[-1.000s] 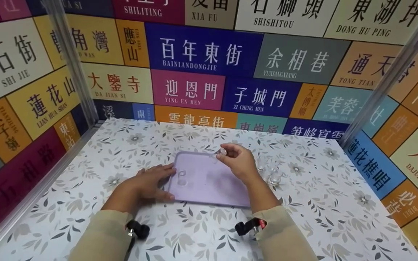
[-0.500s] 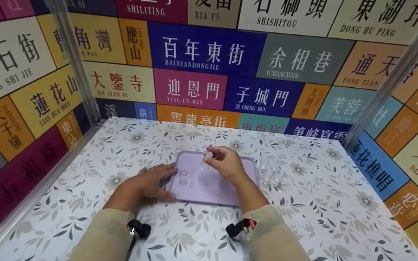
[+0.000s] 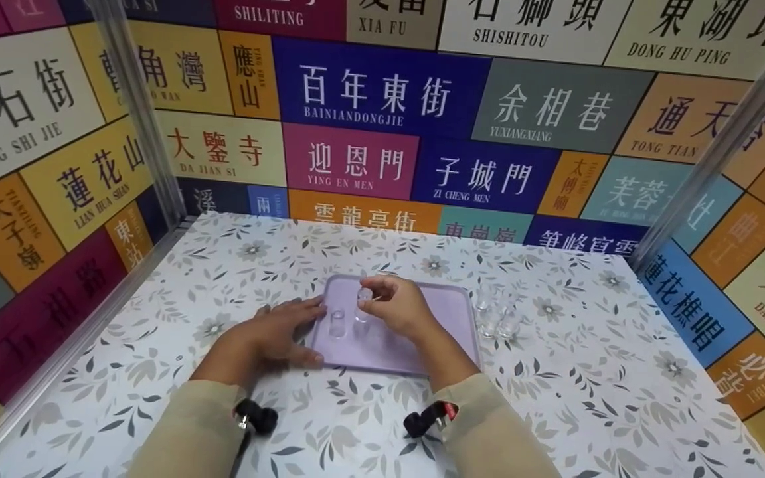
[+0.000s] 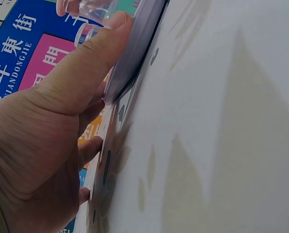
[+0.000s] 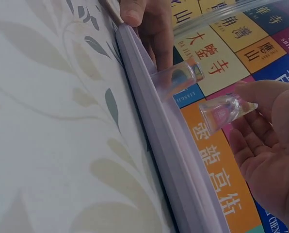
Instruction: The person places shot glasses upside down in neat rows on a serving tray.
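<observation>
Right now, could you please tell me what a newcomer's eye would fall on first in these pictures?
Probably the wall of bright, lettered panels behind the table. The eye would likely drop next to the lilac tray, where the right hand holds a clear cup beside a standing cup near the left edge. Other cups cluster just right of the tray.

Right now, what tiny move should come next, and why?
Probably lower the right grip a little, to set the pinched cup on the purple tray: the right wrist view shows that cup hanging above it, a second cup already stands on the tray, and the left grip touches the tray's side.
</observation>
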`<action>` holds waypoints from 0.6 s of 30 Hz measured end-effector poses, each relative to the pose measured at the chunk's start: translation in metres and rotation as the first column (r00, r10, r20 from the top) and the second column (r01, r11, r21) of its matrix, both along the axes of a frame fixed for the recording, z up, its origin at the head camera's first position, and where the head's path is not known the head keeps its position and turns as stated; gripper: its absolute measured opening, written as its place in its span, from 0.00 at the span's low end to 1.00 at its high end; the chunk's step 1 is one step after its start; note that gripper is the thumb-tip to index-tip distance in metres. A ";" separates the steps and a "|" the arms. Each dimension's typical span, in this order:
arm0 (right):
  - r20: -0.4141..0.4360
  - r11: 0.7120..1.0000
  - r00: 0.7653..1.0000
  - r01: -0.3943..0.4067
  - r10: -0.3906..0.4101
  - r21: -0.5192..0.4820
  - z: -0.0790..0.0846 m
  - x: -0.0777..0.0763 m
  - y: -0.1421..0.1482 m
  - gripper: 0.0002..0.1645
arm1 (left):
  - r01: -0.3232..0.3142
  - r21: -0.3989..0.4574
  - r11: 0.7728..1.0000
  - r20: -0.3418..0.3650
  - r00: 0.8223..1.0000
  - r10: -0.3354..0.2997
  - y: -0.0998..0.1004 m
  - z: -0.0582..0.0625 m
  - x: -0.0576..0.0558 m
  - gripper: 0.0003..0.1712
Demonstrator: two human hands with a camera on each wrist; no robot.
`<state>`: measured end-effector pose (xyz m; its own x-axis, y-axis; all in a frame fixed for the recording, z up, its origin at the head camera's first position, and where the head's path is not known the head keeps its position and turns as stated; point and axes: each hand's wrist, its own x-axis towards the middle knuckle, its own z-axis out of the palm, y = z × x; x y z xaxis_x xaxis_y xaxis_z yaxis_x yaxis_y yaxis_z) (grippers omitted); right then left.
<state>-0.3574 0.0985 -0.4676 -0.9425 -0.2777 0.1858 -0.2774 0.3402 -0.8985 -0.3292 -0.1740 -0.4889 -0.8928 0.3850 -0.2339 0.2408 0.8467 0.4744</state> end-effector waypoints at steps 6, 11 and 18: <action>0.033 0.997 0.999 -0.040 0.037 0.072 -0.006 0.003 -0.004 0.25 | 0.029 0.009 1.000 -0.029 0.999 -0.029 -0.001 0.001 0.000 0.63; 0.068 0.992 0.996 -0.068 0.062 0.103 -0.009 0.005 -0.004 0.26 | 0.033 0.023 0.999 -0.038 0.999 -0.032 -0.002 0.001 0.001 0.63; 0.099 0.988 0.991 -0.103 0.092 0.118 -0.013 0.005 -0.005 0.26 | 0.045 0.014 0.999 -0.042 0.998 -0.044 -0.002 0.001 0.002 0.63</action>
